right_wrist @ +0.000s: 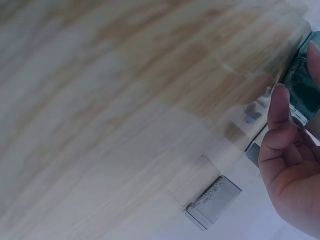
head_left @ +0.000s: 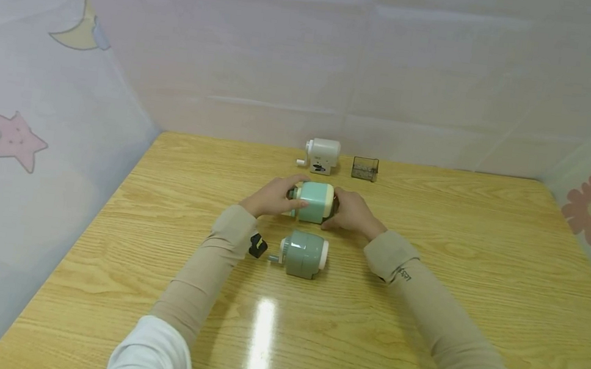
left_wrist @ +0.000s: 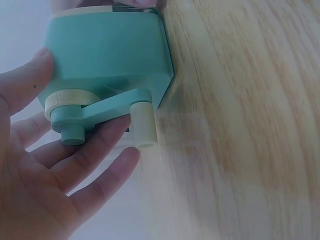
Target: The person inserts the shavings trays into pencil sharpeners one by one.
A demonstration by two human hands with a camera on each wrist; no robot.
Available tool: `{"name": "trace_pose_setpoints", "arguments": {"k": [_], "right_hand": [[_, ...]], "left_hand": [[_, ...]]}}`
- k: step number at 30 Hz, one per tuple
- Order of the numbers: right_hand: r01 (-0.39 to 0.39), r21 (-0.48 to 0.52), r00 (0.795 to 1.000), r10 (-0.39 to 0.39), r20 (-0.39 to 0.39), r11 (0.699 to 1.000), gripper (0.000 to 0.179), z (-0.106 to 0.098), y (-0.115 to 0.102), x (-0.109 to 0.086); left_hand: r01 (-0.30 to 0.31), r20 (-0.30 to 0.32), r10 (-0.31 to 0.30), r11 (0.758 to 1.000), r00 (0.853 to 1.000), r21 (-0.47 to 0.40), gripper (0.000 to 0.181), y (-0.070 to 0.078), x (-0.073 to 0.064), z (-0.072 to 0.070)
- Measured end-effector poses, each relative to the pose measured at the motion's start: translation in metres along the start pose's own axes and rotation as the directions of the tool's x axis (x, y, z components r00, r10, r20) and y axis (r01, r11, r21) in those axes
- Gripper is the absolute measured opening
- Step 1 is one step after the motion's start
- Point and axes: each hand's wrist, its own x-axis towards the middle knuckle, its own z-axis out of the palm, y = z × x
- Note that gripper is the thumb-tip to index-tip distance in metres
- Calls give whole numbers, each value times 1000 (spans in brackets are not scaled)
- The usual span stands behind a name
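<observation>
A mint-green hand-crank pencil sharpener [head_left: 314, 202] with a cream end lies between my two hands. My left hand [head_left: 272, 197] grips its crank end. In the left wrist view the thumb presses the body beside the cream collar, and the other fingers spread behind the crank [left_wrist: 112, 107]. At the opposite end, my right hand [head_left: 353, 213] pinches the dark see-through shavings drawer [right_wrist: 302, 85] with its thumb and fingers; part of this hold is hidden. A darker green sharpener [head_left: 305, 254] stands nearer to me, its crank to the left.
Behind the hands stands a light grey sharpener [head_left: 324, 154] with a white crank. Its right-hand neighbour is a clear shavings drawer [head_left: 365, 169] with dark specks inside. A small black piece [head_left: 258, 245] shows beside the left cuff. The wooden table [head_left: 422, 323] meets a pale wall covering at the back.
</observation>
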Motion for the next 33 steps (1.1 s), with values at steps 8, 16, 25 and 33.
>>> {"name": "trace_pose_setpoints", "arguments": {"k": [8,16,25,33], "right_hand": [[-3,19,1000,3,-2,1000,70,0,-1,0],[-21,42,1000,20,8,999,76,1,-2,1],[-25,50,1000,25,7,998,79,3,-4,3],[-27,49,1000,27,11,998,79,3,-6,3]], "left_hand": [[2,-1,-2,1000,1000,0,57,-1,0,0],[-7,-7,7,1000,1000,10,57,0,-1,-1],[-6,-4,6,1000,1000,5,56,1,-2,-2],[2,4,-2,1000,1000,-12,56,2,-1,-2]]}}
